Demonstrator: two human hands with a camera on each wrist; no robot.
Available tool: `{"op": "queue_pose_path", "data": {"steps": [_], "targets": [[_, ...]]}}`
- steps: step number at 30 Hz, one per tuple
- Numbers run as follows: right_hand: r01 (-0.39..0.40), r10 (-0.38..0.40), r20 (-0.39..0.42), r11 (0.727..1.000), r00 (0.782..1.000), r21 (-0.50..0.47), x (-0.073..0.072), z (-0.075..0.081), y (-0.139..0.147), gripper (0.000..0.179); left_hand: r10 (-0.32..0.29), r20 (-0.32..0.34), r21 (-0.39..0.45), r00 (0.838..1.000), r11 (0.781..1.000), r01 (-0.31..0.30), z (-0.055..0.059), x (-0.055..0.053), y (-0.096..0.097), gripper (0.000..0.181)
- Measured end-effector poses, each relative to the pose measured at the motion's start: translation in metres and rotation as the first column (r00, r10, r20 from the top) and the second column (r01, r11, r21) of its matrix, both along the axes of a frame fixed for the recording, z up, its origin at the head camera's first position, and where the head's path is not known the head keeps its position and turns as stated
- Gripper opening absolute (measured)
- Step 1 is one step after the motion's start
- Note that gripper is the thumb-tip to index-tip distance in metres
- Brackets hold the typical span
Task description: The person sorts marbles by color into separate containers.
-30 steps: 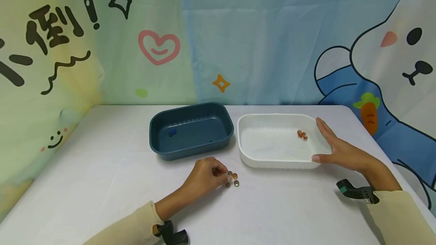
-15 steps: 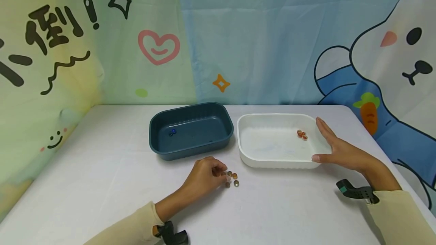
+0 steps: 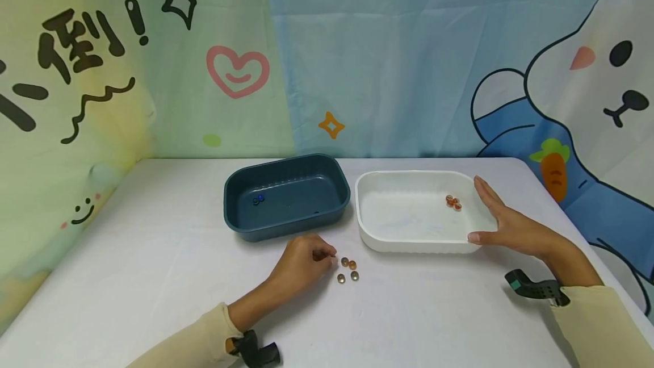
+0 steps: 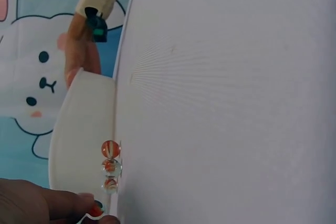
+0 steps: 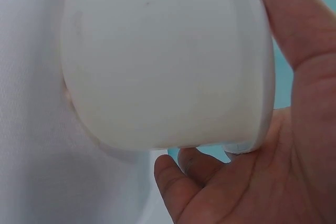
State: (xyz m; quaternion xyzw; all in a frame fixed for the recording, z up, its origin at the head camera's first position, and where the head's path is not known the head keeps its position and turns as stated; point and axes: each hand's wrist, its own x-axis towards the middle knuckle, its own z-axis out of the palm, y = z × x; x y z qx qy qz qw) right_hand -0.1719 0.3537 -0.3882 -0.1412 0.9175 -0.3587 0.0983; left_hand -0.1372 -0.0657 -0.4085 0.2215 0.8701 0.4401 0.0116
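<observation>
My left hand (image 3: 302, 260) pinches a small marble (image 4: 96, 209) with orange and green in it between thumb and fingertips, just above the table. To its right, several glass marbles (image 3: 352, 264) lie in a loose group on the white cloth; in the left wrist view they show clear glass with orange swirls. My right hand (image 3: 516, 231) holds the right end of a white tray (image 3: 398, 245), the thumb at the front rim and the fingers round the far corner. Orange marbles (image 3: 452, 203) rest inside that tray, towards its right side.
Left of the white tray stands a dark blue tray (image 3: 286, 230), with blue marbles (image 3: 258, 199) inside near its left end. Both trays are on the white-covered table (image 3: 168, 266). A printed cloth (image 3: 398, 61) hangs behind the table.
My left hand has drawn slightly to the left, away from the group of marbles, with one marble between its fingers. The right hand and both trays have stayed put.
</observation>
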Motion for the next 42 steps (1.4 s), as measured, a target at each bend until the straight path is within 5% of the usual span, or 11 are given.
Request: {"op": "queue_pose_path", "data": {"steps": [16,24,42], "targets": [[0.010,-0.010,0.004,1.000,1.000,0.000,0.002,0.003,0.001,0.118,-0.019,0.012,0.154,1.000,0.988,0.017,0.024,-0.007,-0.005,0.009],[0.015,-0.015,0.004,1.000,1.000,0.006,0.002,0.005,0.002,0.118,-0.065,0.000,0.206,0.998,0.977,0.064,0.026,-0.008,-0.003,0.010],[0.023,-0.023,0.029,1.000,0.999,0.003,0.002,0.003,0.000,0.117,-0.174,0.069,0.308,0.982,0.940,0.145,0.037,-0.011,0.039,0.012]]}}
